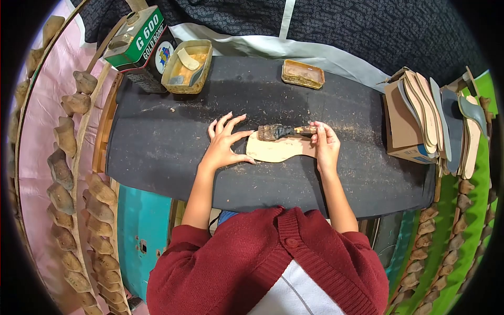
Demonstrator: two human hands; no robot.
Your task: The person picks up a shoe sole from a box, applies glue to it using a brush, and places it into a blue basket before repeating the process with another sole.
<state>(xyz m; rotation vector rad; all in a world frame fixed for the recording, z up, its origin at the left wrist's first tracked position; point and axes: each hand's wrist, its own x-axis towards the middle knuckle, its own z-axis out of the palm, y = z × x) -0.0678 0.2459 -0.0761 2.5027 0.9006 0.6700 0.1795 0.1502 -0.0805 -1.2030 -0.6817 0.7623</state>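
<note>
On the dark table lies a pale tan insole-shaped piece (273, 150). My left hand (226, 143) has its fingers spread, with thumb and forefinger at the piece's left end. My right hand (325, 144) is closed on the handle of a brush (275, 132), whose wide, dark-stained head rests over the upper edge of the piece. Its fingers are also at the right end of the piece, which they partly cover.
A green G 600 can (144, 50) and a tray with scraps (202, 84) stand at the back left. A small tray (303, 74) sits at the back. The box (401, 118) at right holds several soles. Shoe lasts (65, 135) line both sides.
</note>
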